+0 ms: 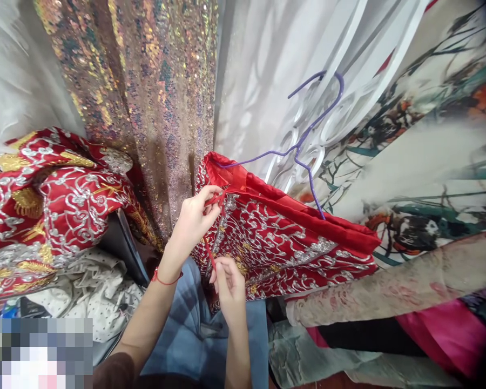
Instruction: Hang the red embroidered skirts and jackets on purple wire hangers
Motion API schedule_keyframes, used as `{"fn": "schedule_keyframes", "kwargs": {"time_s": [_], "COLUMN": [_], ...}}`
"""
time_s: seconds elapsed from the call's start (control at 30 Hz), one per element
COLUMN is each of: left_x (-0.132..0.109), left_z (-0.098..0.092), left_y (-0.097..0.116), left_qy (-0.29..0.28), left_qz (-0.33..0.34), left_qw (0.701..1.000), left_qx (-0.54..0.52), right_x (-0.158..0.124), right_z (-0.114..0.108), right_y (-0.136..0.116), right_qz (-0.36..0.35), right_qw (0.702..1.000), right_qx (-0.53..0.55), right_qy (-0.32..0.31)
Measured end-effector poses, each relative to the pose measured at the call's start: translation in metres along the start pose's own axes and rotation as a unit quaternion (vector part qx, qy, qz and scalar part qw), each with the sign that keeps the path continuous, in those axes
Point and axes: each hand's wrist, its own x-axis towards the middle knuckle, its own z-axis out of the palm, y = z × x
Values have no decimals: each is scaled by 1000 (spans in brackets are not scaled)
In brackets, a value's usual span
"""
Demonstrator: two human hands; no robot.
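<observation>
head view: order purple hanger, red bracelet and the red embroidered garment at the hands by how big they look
1. Red embroidered garment at the hands
2. Purple hanger
3. Red bracelet

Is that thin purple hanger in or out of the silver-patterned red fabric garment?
Partly in: the purple hanger has arms reaching into the red garment, hook outside.

Sequined fabric (pixel 162 70) hanging; polka-dot cloth (pixel 111 292) lower left; pink cloth (pixel 445 335) right

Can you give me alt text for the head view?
The left hand and right hand pinch red cord by a red, silver-patterned garment with a purple hanger at its top edge. Sequinned fabric hangs behind.
</observation>
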Motion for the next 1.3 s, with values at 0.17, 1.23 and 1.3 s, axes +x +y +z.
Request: {"fn": "schedule_keyframes", "kwargs": {"time_s": [0.17, 1.23, 1.3], "left_x": [-5, -33, -23], "left_z": [3, 33, 28], "left_y": [0, -94, -75], "left_qy": [47, 181, 85], "left_qz": [21, -156, -69], "left_qw": [999, 964, 988], "left_qx": [-16, -114, -108], "right_x": [-4, 33, 49], "right_z": [2, -28, -18], "right_y": [3, -12, -25], "right_qz": [15, -26, -24], "right_qw": [1000, 940, 927], "right_qx": [-9, -305, -361], "right_qy": [-5, 148, 102]}}
